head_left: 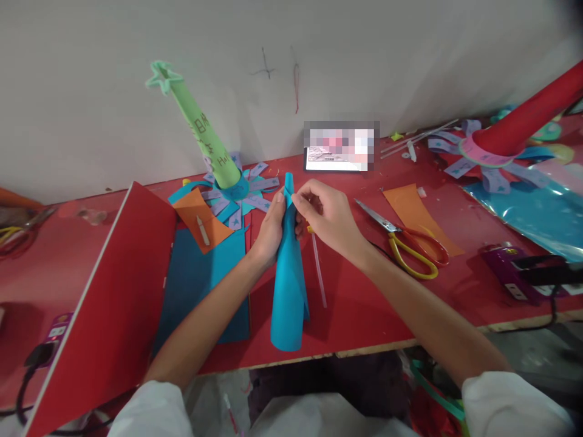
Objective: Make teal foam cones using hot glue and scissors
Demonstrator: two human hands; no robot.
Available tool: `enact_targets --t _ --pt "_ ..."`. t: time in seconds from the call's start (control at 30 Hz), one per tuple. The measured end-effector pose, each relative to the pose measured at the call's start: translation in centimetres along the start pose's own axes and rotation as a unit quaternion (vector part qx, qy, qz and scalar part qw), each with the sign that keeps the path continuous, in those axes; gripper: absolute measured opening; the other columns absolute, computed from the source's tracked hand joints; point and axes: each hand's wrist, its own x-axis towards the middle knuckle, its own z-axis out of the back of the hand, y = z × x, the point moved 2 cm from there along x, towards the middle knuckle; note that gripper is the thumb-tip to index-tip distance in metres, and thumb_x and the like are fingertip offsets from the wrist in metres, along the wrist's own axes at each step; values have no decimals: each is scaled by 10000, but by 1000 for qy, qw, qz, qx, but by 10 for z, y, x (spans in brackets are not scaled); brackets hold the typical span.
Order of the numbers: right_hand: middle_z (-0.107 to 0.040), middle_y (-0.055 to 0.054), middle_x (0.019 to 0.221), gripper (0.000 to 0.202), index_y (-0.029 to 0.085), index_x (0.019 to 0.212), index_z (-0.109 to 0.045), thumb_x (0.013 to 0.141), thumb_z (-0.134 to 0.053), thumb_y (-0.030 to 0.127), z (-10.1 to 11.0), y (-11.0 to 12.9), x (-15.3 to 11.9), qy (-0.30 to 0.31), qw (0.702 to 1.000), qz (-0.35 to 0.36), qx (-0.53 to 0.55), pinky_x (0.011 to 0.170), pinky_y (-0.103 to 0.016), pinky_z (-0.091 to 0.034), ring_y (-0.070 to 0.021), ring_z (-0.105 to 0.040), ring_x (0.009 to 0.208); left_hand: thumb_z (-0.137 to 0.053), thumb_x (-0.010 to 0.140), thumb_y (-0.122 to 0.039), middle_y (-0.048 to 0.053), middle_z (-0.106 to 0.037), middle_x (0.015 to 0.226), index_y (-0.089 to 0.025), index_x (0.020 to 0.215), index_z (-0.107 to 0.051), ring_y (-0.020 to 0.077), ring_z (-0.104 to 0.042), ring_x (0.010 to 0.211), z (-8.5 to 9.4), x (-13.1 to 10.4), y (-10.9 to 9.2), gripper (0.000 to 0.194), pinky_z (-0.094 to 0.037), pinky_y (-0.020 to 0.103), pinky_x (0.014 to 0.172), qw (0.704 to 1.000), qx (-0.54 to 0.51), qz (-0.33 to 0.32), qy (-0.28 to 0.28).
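In the head view, the blue paper cone (288, 291) stood slanting over the near part of the red table (364, 328), its narrow end pointing away from the person and its wide end near the table's front edge. The left hand (268, 230) was wrapped around it near the narrow end, thumb along the side and fingers curled behind. The right hand (330, 212) pinched the paper's edge just below the tip between thumb and forefinger, the other fingers loosely bent.

The seam looked loose lower down, where a flap stood away from the roll; if the left hand eased off, the cone could spring open or twist out of line. Too hard a squeeze near the tip could crease the paper. The scissors (387, 224) lay with their blades parted beside the right forearm, so a sideways sweep might catch them. A clear stick (319, 270) lay just beside the cone and could be knocked.

Most of the left fingertips were hidden behind the cone, and whether glue lay under the seam could not be told. The screen (337, 159) by the wall was blurred, and the red cone (537, 115) was cut off at the right border.
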Motion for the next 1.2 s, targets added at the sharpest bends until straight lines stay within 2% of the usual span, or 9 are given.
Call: enact_targets --t 0.3,0.57,0.73,0.97,1.2 --pt "-646 12 719 178 240 840 -581 976 -615 348 -4 -7 0 -5 999 -32 34 595 -295 -489 -160 -652 629 -575 1018 -663 -52 -541 592 -234 1056 -606 128 -575 474 2 0 3 432 -430 240 442 1000 -11 20 -17" --pt "-640 16 713 143 238 809 -573 944 -591 282 -7 -4 3 -18 999 -24 27 565 -284 -464 -143 -613 592 -558 1036 -638 -49 -534 597 -228 1049 -602 123 -573 478 0 -1 2 412 -440 230 449 999 -26 19 -7" --pt "-632 17 688 142 243 796 -555 932 -584 275 -8 -8 1 -22 999 -28 36 569 -291 -495 -153 -627 595 -536 1063 -585 -34 -558 620 -230 1062 -620 120 -567 476 -1 -1 0 364 -453 225 451 999 -39 11 -11" --pt "-637 24 664 140 248 793 -539 929 -572 254 -10 -11 2 -20 999 -39 32 539 -276 -495 -143 -625 561 -448 1105 -551 -21 -554 622 -226 1039 -642 119 -550 468 -2 -2 -3 384 -456 222 438 998 -46 21 -34" --pt "-614 19 682 116 250 776 -523 887 -557 237 -13 -12 2 -29 999 -32 13 571 -291 -497 -149 -614 583 -490 1097 -538 -40 -542 622 -231 1096 -633 104 -548 467 -5 -4 -7 338 -447 210 449 999 -48 3 -20"
